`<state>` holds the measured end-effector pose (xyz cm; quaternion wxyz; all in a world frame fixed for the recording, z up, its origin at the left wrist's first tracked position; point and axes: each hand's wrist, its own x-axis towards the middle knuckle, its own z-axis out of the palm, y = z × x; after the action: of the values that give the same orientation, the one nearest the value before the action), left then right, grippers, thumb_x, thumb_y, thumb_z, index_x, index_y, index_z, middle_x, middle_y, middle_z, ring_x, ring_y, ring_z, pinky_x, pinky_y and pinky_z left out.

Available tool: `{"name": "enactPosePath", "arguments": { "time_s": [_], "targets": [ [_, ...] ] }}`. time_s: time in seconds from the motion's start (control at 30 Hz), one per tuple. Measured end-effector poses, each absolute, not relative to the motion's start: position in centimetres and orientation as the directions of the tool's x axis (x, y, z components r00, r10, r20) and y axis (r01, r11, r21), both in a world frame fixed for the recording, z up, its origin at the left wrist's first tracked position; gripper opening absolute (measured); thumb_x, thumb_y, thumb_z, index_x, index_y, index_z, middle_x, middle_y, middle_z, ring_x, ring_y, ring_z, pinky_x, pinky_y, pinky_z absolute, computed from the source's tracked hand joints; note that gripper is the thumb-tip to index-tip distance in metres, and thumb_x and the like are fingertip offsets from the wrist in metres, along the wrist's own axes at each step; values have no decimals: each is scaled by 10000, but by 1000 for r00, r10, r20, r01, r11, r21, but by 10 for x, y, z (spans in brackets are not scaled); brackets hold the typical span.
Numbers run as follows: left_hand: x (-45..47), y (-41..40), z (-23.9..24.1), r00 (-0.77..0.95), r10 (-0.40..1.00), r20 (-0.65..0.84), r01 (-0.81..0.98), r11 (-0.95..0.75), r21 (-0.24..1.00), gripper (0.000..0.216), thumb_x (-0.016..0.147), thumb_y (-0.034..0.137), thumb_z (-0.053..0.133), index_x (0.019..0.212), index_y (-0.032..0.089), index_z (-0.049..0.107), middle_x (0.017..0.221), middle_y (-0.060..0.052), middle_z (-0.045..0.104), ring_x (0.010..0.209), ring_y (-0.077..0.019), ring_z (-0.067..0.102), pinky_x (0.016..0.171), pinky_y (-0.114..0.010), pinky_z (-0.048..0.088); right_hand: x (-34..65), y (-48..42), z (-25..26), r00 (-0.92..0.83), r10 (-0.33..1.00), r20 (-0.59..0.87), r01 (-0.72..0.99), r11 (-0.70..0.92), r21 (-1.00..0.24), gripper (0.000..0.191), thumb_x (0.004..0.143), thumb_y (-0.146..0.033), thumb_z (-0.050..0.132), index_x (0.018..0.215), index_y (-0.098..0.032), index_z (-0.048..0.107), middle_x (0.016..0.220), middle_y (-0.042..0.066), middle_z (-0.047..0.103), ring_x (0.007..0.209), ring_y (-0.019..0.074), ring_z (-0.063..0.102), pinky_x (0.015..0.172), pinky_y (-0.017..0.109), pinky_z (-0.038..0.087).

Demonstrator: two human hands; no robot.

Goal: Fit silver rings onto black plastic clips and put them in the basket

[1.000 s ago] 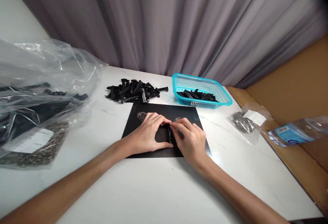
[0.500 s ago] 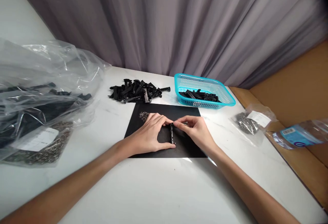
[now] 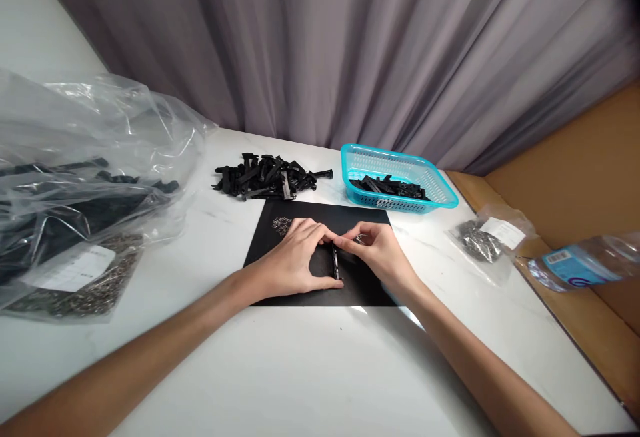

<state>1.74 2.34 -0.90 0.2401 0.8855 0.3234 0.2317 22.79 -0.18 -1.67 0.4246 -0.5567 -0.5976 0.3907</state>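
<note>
My left hand (image 3: 295, 260) rests on a black mat (image 3: 360, 287) and pinches a narrow black plastic strip (image 3: 335, 263) between thumb and fingers, holding it lengthwise. My right hand (image 3: 383, 254) is beside it, fingertips pinched at the strip's far end on a small metal piece too tiny to name. Two small heaps of metal bits lie on the mat, one (image 3: 281, 224) behind the left hand, the other mostly hidden by the right hand.
A pile of black plastic strips (image 3: 267, 176) lies behind the mat. A turquoise basket (image 3: 430, 184) holds more strips. Clear bags of parts (image 3: 75, 184) fill the left; a small bag of metal bits (image 3: 480, 240) and a water bottle (image 3: 585, 264) lie right, near cardboard.
My right hand has drawn back from over the strip to its far end, fingers now pinched at the tip. The left hand has kept its hold. The view has shifted slightly.
</note>
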Motion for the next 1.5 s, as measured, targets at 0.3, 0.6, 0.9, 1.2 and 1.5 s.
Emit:
{"name": "enactPosePath", "arguments": {
  "time_s": [0.3,0.6,0.9,1.2,1.5],
  "targets": [
    [18,23,-7,688,674,269,467,-696,546,593,689,602,845,1080,221,612,1058,-66,611,1072,-314,506,959,-487,471,233,-6,-7,-54,988,145,541,150,-827,453,897,-620,659,820,-182,749,685,19,657,585,149,516,543,282,371],
    [17,22,-8,695,670,261,466,-696,546,622,721,583,836,1176,225,610,1128,-72,633,1107,-314,525,994,-497,459,253,-16,6,42,947,318,489,258,-833,598,1052,-618,365,808,-189,702,634,6,543,608,158,522,612,299,421],
    [16,23,-8,688,677,263,463,-687,560,627,695,597,846,1161,237,630,1141,-72,646,1115,-317,531,991,-494,457,233,-14,-15,-129,961,246,163,265,-950,489,1018,-615,475,901,-180,664,676,20,662,557,138,559,569,283,487],
    [16,25,-8,699,667,259,455,-693,559,650,686,606,852,1170,232,634,1122,-68,653,1098,-309,526,970,-473,455,232,-12,-16,-133,957,258,153,277,-949,493,1020,-601,485,883,-170,681,690,34,695,538,132,578,570,285,502],
    [18,26,-6,682,685,255,443,-665,601,617,648,610,868,1088,231,659,1068,-61,644,1069,-305,536,934,-466,473,231,-14,-15,-133,948,290,212,313,-926,519,1032,-599,453,879,-171,703,727,47,725,538,138,603,603,302,531]
  ]
}}
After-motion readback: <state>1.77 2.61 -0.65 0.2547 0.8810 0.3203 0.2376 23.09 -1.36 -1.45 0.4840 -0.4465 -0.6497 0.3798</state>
